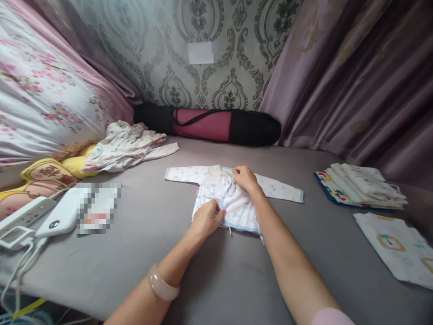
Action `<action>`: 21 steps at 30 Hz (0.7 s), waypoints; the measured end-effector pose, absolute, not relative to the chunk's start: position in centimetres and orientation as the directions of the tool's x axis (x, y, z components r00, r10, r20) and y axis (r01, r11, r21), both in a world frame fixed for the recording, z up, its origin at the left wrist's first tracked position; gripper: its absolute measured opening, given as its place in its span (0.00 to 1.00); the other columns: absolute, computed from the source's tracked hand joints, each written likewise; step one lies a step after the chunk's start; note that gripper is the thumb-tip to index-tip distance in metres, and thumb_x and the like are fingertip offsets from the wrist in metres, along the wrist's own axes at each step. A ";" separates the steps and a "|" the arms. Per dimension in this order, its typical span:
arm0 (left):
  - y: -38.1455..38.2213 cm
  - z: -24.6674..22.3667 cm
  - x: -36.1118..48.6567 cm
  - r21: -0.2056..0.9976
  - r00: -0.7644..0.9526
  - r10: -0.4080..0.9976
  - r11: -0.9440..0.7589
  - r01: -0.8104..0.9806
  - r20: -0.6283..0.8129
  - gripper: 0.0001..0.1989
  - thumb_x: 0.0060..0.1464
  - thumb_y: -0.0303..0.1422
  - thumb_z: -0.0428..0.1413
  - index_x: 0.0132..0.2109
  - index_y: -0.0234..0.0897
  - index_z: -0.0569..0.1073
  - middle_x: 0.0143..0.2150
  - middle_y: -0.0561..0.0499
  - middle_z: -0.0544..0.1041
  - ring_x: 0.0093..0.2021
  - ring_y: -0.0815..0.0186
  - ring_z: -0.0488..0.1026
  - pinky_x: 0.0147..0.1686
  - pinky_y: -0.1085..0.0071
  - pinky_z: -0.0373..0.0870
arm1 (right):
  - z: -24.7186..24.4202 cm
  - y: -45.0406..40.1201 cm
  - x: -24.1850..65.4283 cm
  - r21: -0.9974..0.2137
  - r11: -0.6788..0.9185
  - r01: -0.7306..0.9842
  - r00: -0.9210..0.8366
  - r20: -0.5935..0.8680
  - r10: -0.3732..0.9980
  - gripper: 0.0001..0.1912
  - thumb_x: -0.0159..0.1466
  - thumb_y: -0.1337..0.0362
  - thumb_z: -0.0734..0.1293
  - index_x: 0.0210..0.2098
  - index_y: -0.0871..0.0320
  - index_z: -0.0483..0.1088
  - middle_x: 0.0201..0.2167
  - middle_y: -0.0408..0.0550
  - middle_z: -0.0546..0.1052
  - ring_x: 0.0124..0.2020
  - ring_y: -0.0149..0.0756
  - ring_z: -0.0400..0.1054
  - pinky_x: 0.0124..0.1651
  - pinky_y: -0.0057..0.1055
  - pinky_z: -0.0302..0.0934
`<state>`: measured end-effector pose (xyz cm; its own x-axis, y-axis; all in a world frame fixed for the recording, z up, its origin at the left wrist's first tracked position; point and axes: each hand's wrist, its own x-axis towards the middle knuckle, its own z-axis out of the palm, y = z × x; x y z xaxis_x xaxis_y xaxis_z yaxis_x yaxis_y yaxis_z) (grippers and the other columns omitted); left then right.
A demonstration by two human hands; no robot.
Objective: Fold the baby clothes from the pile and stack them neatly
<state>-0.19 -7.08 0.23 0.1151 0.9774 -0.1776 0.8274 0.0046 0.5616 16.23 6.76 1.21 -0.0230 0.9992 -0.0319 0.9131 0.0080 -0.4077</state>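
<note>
A white baby shirt (233, 203) with pale blue trim and a faint print lies face up, its two sleeves spread to the sides. My left hand (207, 217), below a pale bangle (163, 283), is closed on the shirt's front near the lower hem, thumb and fingers pinched at the cloth. Higher up, my right hand (245, 177) pinches the shirt close to the neckline on its right side. Thin ties hang loose at the bottom hem. The exact bits of cloth between my fingers are hidden.
Folded cloths (363, 185) are stacked at right, with a printed cloth (395, 243) nearer me. Crumpled baby clothes (125, 146) lie back left. A power bank (66, 212) and power strip (29, 212) with cables sit at left. A black and red long bag (206, 124) lies along the wall.
</note>
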 end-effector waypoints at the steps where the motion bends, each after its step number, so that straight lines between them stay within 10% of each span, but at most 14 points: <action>1: -7.0 0.2 -0.2 0.558 0.112 0.978 0.006 0.830 -0.177 0.08 0.58 0.38 0.52 0.37 0.39 0.70 0.35 0.49 0.77 0.36 0.62 0.73 0.33 0.71 0.61 | 1.2 7.2 15.8 -0.405 -0.006 0.914 -0.016 -0.051 0.999 0.16 0.66 0.57 0.58 0.38 0.54 0.77 0.39 0.50 0.80 0.42 0.39 0.72 0.39 0.28 0.59; 21: -6.6 0.5 -0.7 0.552 0.102 0.965 0.050 0.833 -0.241 0.09 0.54 0.37 0.54 0.36 0.37 0.75 0.35 0.46 0.79 0.37 0.60 0.74 0.33 0.71 0.62 | -0.3 10.3 12.2 -0.423 0.098 0.901 -0.118 -0.023 0.993 0.11 0.65 0.61 0.63 0.43 0.56 0.76 0.43 0.50 0.79 0.46 0.38 0.72 0.46 0.27 0.60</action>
